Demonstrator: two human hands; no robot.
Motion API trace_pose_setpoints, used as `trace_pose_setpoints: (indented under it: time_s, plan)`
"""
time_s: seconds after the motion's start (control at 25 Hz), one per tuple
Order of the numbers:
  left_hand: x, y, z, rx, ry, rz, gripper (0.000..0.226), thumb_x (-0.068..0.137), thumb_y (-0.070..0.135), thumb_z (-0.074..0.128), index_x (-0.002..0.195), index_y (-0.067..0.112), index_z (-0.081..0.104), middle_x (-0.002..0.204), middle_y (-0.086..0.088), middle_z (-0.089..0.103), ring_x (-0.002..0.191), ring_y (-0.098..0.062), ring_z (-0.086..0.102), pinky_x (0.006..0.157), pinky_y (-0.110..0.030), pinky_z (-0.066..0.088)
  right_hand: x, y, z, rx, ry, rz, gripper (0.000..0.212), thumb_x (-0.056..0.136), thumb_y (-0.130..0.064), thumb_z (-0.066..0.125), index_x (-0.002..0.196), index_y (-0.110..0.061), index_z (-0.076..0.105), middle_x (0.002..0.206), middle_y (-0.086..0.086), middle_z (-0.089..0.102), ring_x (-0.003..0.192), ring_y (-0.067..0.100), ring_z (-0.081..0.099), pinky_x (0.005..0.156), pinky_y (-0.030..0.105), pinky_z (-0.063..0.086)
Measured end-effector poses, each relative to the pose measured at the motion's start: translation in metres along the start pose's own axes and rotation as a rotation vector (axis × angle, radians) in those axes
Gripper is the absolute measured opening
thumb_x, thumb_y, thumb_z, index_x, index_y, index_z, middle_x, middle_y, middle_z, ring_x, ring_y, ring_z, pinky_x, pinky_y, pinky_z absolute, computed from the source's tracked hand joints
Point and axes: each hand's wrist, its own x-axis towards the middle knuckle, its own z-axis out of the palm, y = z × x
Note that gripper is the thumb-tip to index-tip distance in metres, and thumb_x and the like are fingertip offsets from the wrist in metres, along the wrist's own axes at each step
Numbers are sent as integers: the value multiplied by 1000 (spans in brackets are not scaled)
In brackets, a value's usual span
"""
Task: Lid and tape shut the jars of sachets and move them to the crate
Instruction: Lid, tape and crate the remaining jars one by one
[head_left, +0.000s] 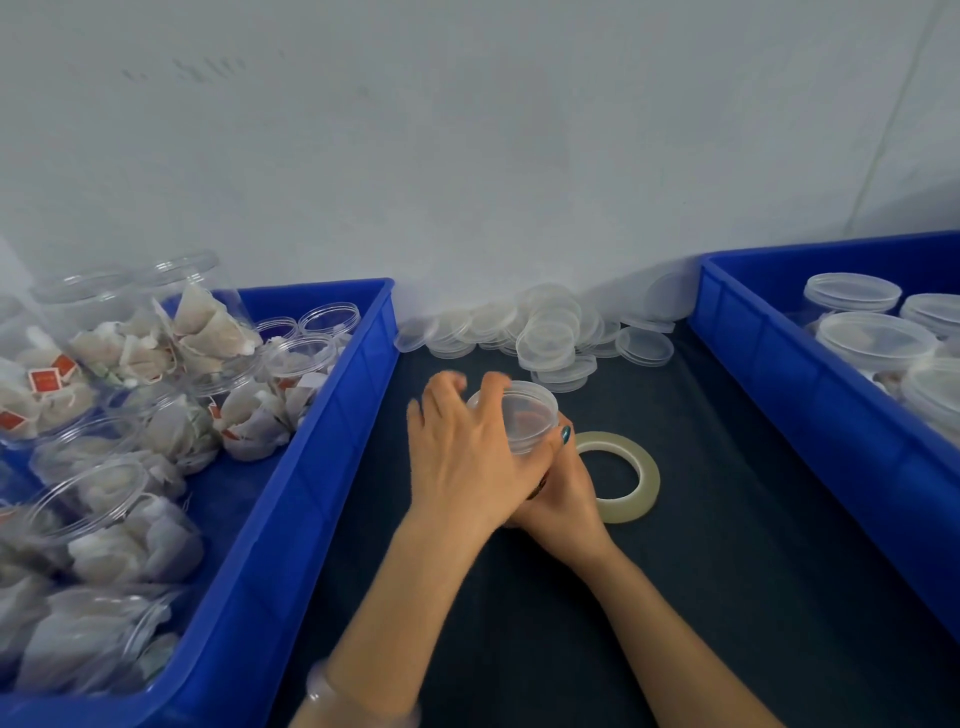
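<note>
**Fingers clamp one lidded jar**

The left hand curls round the jar's clear, round lid; the right hand grips its hidden body, mid-counter. One tape roll lies beside. Two blue crates flank them: left crate, right crate.

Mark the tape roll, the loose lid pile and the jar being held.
tape roll (649, 477): head view, right side of the ring.
loose lid pile (546, 336): head view, a lid near the pile's middle.
jar (522, 413): head view, its clear top face.
</note>
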Motion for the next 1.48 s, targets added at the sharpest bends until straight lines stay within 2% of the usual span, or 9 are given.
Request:
trace_pose_setpoints:
  time_s: [0.08, 0.16, 0.32, 0.6, 0.76, 0.92, 1.0, 1.2, 1.48]
  plan:
    - [15, -9, -4, -79, -119, 272, 72, 84, 67, 52, 148, 41, 34, 162, -4, 7, 149, -24, 13, 117, -49, 27, -1, 0, 0, -2, 8, -11, 85, 65, -10, 85, 137, -21, 42, 119, -23, 61, 110, 3, 63, 82, 15, 51]
    - [24, -14, -6, -223, -235, 394, 61, 91, 58, 56, 148, 47, 36, 162, 13, 15, 148, -11, 15, 114, -45, 37, 0, -1, 0, -22, 12, -39, 81, 66, -15, 85, 136, -19, 44, 120, -25, 58, 112, 4, 62, 84, 16, 51]
    - [24, -14, 2, -223, -231, 361, 51, 93, 56, 45, 144, 52, 39, 143, 19, 39, 133, -5, 33, 95, -38, 51, 1, -6, 2, -34, 13, -59, 69, 67, -24, 82, 128, -24, 50, 121, -9, 59, 110, 8, 63, 82, 17, 51]
    - [18, 1, 6, -118, -149, 235, 48, 96, 57, 43, 144, 51, 39, 146, 12, 40, 132, -12, 36, 83, -32, 49, -1, -2, 0, -44, 8, -45, 75, 65, -18, 82, 130, -24, 46, 112, -14, 65, 105, 8, 65, 80, 18, 52]
    - [8, 27, 13, 45, -79, 43, 51, 99, 59, 36, 145, 37, 39, 148, 0, 40, 129, -23, 39, 81, -38, 47, 1, -7, -2, -45, -18, -76, 59, 76, -20, 78, 127, -18, 50, 113, -11, 66, 106, 14, 66, 84, 26, 52]
    - [8, 37, 14, 119, -88, -29, 58, 98, 64, 31, 144, 28, 39, 145, -9, 40, 126, -31, 41, 83, -41, 49, -2, -15, -1, -49, -10, -63, 37, 83, -29, 70, 116, -26, 53, 103, -22, 66, 96, 5, 66, 78, 14, 48]
    - [8, 31, 13, 75, -83, 30, 56, 97, 63, 33, 141, 29, 43, 143, -6, 43, 125, -28, 41, 84, -40, 48, -1, -15, -1, -73, -9, -68, 44, 79, -30, 72, 117, -20, 55, 104, -21, 67, 98, 6, 67, 79, 16, 49]
    - [12, 15, 11, -92, -71, 130, 38, 94, 56, 47, 129, 41, 53, 135, 10, 47, 123, -16, 41, 77, -29, 42, -1, -7, -4, -55, -12, -29, 66, 65, -22, 84, 122, -16, 51, 108, -5, 68, 101, 15, 68, 82, 42, 56]
    - [20, -9, -1, -442, -207, 335, 28, 80, 57, 66, 108, 52, 66, 117, 27, 56, 115, 1, 46, 94, -26, 40, -2, -8, -5, -2, -35, -45, 79, 67, -15, 87, 131, -20, 42, 112, -17, 64, 106, 8, 66, 83, 21, 54]
